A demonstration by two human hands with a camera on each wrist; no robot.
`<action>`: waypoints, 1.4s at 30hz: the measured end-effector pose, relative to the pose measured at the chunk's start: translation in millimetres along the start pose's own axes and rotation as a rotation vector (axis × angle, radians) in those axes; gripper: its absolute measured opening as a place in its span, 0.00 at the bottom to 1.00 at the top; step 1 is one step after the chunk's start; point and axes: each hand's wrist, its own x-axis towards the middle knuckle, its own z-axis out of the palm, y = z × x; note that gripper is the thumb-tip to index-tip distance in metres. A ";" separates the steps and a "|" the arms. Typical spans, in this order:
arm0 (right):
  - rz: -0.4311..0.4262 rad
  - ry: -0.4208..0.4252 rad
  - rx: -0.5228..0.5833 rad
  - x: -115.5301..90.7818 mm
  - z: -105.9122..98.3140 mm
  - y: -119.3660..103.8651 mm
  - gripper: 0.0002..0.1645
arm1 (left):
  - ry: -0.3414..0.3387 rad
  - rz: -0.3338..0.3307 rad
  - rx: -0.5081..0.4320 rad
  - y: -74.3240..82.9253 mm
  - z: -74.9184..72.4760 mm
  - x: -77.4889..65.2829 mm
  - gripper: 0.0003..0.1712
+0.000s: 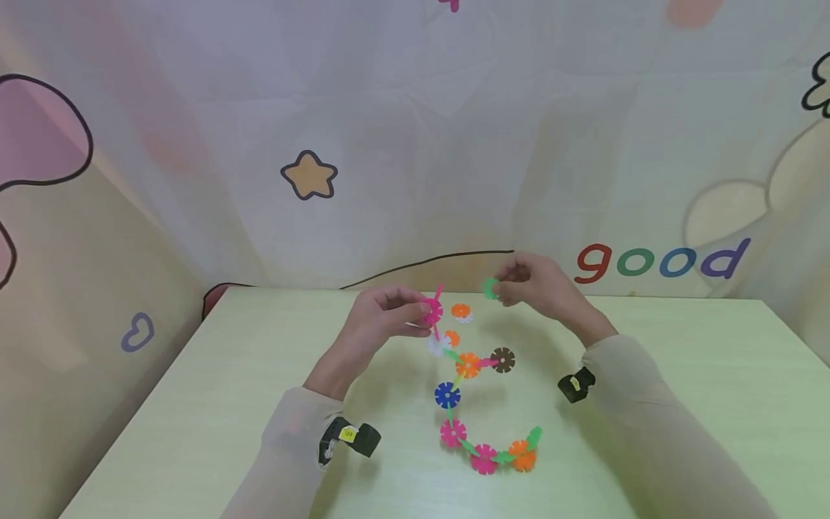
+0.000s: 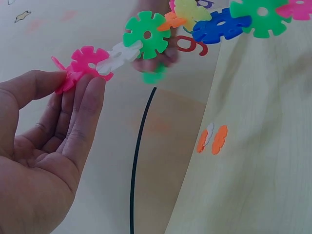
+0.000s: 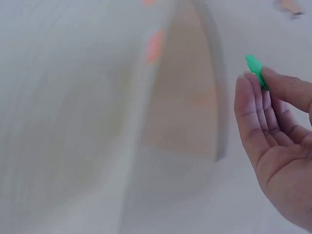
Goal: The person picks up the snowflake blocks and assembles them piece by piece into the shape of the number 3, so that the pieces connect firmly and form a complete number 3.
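My left hand [image 1: 379, 321] pinches a pink slotted snowflake disc [image 1: 434, 311] between thumb and fingers. It is the upper end of a linked chain of discs, with a white disc [image 2: 117, 54] and a green disc [image 2: 146, 35] following it. Farther down the chain are a blue disc [image 1: 447, 395], a brown disc [image 1: 502, 360] on a side branch, and a curved tail ending in a green disc [image 1: 534, 437]. My right hand [image 1: 545, 285], to the right and apart from the chain, holds a single green disc [image 3: 255, 68] by thumb and fingertips.
Near the table's back edge lie loose orange discs [image 2: 220, 139] and a white one [image 2: 209, 132]. A printed cloth backdrop [image 1: 415, 180] rises behind the pale table [image 1: 681, 404]. Each wrist wears a small black camera [image 1: 577, 385].
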 end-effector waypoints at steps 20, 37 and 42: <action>-0.271 0.221 0.371 -31.1 30.5 -49.6 0.13 | -0.021 0.003 0.051 -2.5 9.3 -1.2 0.09; -0.247 0.169 0.309 -35.0 33.4 -50.5 0.12 | -0.014 0.009 0.107 -1.3 12.3 -1.1 0.09; -0.269 0.170 0.319 -34.3 36.6 -50.4 0.10 | -0.008 0.023 0.117 -1.5 11.8 -1.3 0.09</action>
